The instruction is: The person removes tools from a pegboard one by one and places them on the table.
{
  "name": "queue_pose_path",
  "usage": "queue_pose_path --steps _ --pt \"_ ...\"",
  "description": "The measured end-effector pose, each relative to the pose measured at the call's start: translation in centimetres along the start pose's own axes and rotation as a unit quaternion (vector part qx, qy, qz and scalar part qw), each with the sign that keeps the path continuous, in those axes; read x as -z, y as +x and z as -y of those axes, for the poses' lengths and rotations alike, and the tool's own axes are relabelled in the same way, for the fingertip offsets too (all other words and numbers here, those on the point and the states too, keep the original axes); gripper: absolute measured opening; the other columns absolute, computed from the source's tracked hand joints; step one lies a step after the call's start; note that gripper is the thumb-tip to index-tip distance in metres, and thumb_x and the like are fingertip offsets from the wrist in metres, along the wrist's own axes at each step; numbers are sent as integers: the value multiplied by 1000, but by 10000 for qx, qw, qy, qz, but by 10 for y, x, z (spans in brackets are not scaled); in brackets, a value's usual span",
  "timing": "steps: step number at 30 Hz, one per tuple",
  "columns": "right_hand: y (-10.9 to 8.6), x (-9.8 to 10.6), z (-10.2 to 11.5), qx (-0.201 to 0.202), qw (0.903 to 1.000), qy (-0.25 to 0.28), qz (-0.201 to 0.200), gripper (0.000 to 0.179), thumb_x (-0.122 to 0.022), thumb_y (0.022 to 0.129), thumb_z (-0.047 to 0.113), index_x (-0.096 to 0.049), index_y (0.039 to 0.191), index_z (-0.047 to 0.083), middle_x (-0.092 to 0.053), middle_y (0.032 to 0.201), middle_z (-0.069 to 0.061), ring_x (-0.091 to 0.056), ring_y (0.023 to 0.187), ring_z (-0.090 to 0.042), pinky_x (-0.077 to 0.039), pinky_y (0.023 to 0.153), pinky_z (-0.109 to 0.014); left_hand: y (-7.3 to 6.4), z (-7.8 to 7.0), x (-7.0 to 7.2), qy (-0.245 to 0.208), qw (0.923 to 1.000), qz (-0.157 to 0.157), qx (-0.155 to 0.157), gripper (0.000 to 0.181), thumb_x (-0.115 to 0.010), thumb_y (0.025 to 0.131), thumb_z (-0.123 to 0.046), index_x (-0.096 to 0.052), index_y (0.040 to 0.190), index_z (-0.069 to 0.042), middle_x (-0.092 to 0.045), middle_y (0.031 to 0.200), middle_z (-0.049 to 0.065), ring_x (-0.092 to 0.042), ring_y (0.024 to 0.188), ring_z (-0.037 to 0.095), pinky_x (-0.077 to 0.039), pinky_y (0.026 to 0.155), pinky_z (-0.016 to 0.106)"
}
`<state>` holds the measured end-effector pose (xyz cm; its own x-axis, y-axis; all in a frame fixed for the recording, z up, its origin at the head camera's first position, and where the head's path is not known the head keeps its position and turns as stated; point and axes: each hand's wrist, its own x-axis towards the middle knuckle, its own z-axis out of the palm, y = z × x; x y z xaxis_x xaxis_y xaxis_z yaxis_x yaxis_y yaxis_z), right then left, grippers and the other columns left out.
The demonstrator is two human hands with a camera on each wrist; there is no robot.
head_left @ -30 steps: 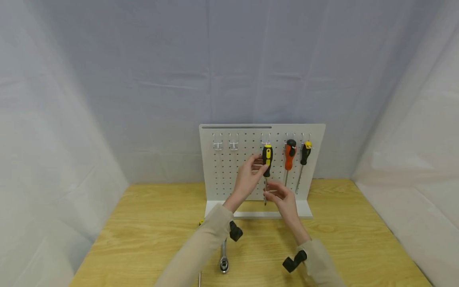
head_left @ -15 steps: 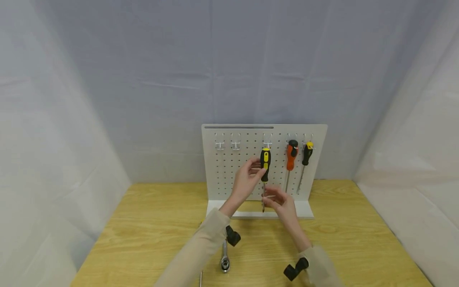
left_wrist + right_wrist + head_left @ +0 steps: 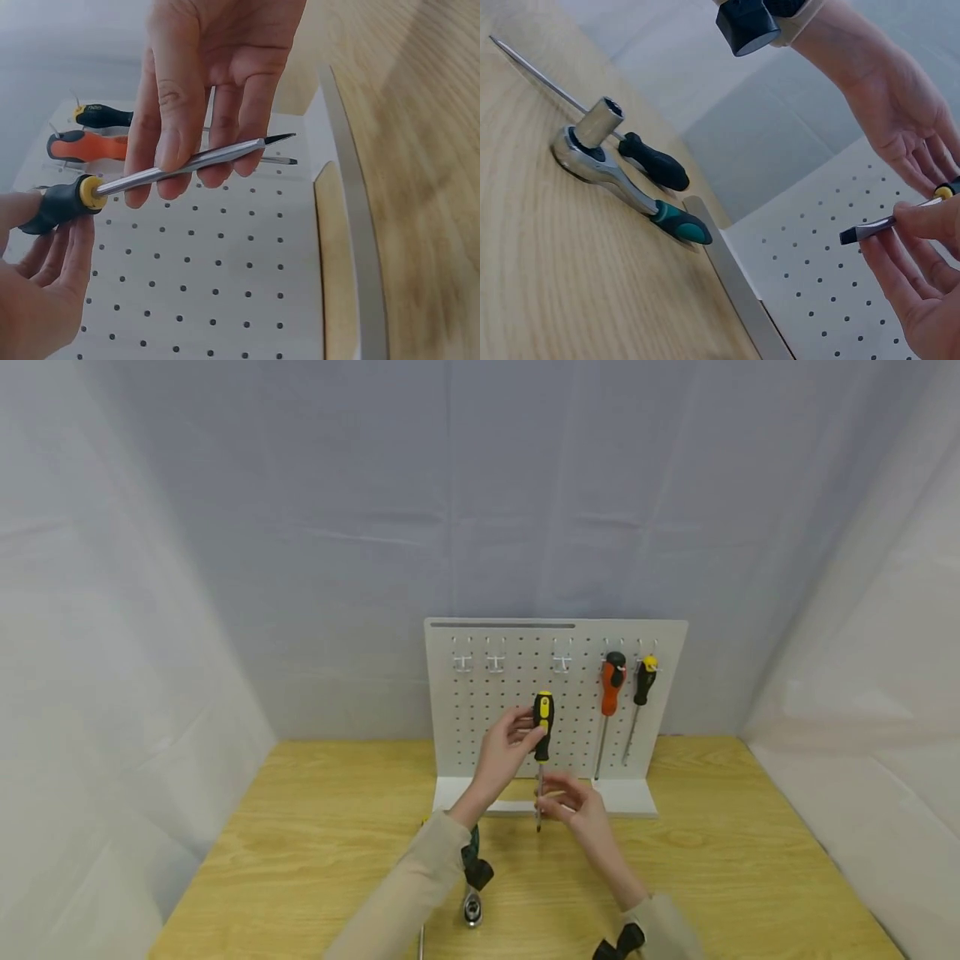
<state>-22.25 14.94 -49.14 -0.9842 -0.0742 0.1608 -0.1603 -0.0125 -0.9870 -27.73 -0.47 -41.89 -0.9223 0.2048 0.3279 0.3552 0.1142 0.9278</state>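
Note:
A flat-tipped screwdriver with a black and yellow handle (image 3: 543, 727) stands upright in front of the white pegboard (image 3: 480, 718). My left hand (image 3: 501, 758) grips its handle between thumb and fingers. Lower down, my right hand (image 3: 581, 814) pinches the steel shaft (image 3: 217, 155) near the tip. In the right wrist view the dark flat tip (image 3: 849, 236) sticks out past the right thumb and fingers. Above the handle, a wire hook (image 3: 562, 660) on the board holds nothing.
An orange screwdriver (image 3: 612, 685) and a black one with a yellow cap (image 3: 645, 681) hang at the board's right. Two more hooks are at its left. On the wooden table lie a ratchet wrench (image 3: 592, 161) and another screwdriver (image 3: 656, 161), partly behind my left arm.
Both hands have moved down and a little left with the screwdriver, away from the hook above it. The head view has shifted slightly.

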Motion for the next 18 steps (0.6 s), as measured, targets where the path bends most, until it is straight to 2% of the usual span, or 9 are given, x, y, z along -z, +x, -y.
queue_pose_path --steps 3,7,13,18 --pt "-4 -1 -4 -127 9997 -33 206 40 -70 91 -5 -58 129 -10 -65 114 -25 -70 88 -12 -63 79 -32 -5 5 2 -124 9998 41 176 43 -66 100 -18 -55 138 0 -64 129 19 -66 114 33 -60 91 35" --pt "-10 -2 -10 -91 9990 -148 416 41 -70 92 -4 -57 130 -11 -65 113 -25 -70 91 -14 -63 78 -31 -13 13 5 -269 9989 118 379 46 -65 101 -16 -52 141 2 -64 129 24 -65 114 37 -60 91 41" --pt "-17 -4 -17 -270 9979 -329 486 42 -71 90 -4 -60 130 -6 -64 115 -29 -69 90 -13 -62 76 -28 -23 24 7 -275 9979 180 555 47 -64 102 -18 -49 142 2 -65 126 26 -66 113 39 -58 93 51" --pt "-25 -7 -21 -492 9962 -273 668 43 -69 91 -6 -57 132 -9 -64 116 -30 -69 89 -13 -61 75 -26 -32 30 7 -342 9966 158 735 47 -66 101 -19 -52 140 3 -67 122 25 -69 109 37 -60 91 45"
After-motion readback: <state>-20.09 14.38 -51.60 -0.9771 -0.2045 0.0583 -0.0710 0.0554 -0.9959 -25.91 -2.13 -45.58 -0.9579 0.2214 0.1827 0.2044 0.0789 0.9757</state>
